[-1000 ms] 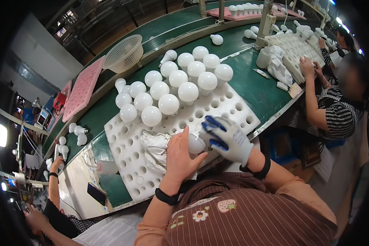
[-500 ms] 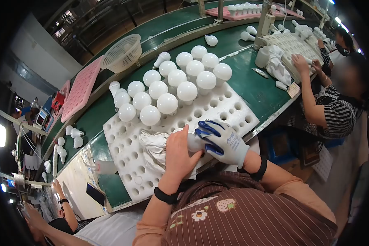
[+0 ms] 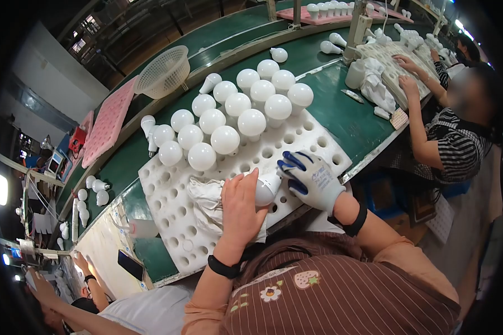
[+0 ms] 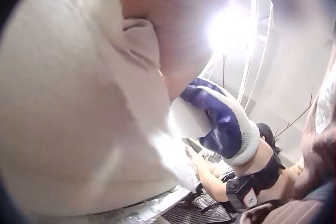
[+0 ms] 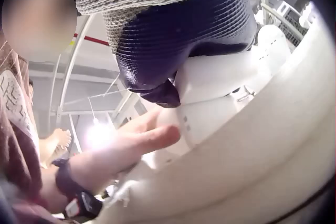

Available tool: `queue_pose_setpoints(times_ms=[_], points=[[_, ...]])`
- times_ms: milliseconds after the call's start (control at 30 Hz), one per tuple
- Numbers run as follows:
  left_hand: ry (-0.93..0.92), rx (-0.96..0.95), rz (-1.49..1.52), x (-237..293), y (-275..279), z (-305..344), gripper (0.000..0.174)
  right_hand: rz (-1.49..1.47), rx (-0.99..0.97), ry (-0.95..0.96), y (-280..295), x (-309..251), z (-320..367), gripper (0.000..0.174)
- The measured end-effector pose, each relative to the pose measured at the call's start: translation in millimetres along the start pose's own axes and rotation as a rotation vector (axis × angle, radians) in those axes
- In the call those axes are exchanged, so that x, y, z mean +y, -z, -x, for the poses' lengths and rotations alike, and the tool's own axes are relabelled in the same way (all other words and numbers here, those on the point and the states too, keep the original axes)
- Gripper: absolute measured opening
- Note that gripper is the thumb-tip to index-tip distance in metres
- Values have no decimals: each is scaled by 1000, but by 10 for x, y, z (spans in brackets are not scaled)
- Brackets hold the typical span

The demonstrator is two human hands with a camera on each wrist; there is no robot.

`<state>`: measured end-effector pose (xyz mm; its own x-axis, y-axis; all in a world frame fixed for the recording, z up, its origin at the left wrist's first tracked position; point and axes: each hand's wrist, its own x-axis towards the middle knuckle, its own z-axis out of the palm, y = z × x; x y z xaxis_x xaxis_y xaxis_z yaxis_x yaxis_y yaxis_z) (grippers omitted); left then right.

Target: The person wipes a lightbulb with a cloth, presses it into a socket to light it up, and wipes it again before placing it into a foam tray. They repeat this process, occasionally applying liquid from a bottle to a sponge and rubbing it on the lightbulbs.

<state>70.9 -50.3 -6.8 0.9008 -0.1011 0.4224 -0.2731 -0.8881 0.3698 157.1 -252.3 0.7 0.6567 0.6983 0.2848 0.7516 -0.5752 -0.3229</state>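
The light bulb (image 3: 264, 192) is between the two hands, over the near part of the white foam tray (image 3: 176, 215); its round end is by the left hand (image 3: 243, 209), and its neck points up and over to the right hand (image 3: 317, 181). In the head view, the left arm reaches up from below; the left fingers are long and close together, tips pointing away from the body; the left thumb sticks out sideways, so the bulb sits in the gap between thumb and fingers. The white cloth (image 3: 204, 200) is bunched just beside that hand. The right arm comes in from the right side; its hand wears a white and blue glove, with the fingers bent in toward the neck. Lots of round bulbs (image 3: 225, 139) stand close together on the far part of the tray.

In the left wrist view, the blue glove fingers curl round a white piece; the bare left hand is big and close at the top, and I cannot tell there how its fingers lie.

In the right wrist view, the blue fingers bend down over white bulb parts; the bare left thumb points straight at them from below; the right arm is mostly hidden.
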Motion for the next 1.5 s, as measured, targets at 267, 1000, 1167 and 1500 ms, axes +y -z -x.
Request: queue_pose_setpoints(times_ms=[267,1000,1167,1500], points=[[74,-3,102,13,-36,-6,84,-50,-79,116,118,-277,-82,48],[149,-84,130,-167,-91,-32,71,165,-13,119,-46,-357,-162,51],[100,-108,110,-243,-85,-37,70,164,-102,124,14,-362,-97,50],[70,-110,108,-262,-75,-77,71,187,-60,148,65,-358,-118,49]])
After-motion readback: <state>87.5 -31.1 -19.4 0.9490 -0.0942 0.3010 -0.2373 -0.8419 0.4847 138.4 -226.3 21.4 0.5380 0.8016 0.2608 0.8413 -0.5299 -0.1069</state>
